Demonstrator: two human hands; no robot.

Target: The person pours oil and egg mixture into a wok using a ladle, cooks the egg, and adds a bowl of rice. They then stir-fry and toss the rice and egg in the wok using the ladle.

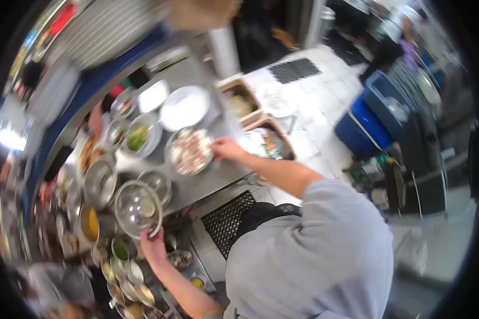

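My left hand (153,245) grips the rim of a shiny round mixing bowl (123,212), which is tilted toward me. Inside it a small pale round thing (147,207) shows, too blurred to name. My right hand (227,148) has its fingers closed at the rim of a white bowl (170,159) on the metal counter. Chopped pinkish-white food (190,151) fills that bowl. Beside it stand a bowl of green pieces (137,137) and a stack of white plates (184,108).
Several metal bowls (100,183) and small food containers (121,249) crowd the counter's left side. Two brown bins (269,133) stand beyond the counter edge. Blue tubs (359,127) sit on the white tiled floor. Another person (64,287) works at lower left, a further one (402,32) at upper right.
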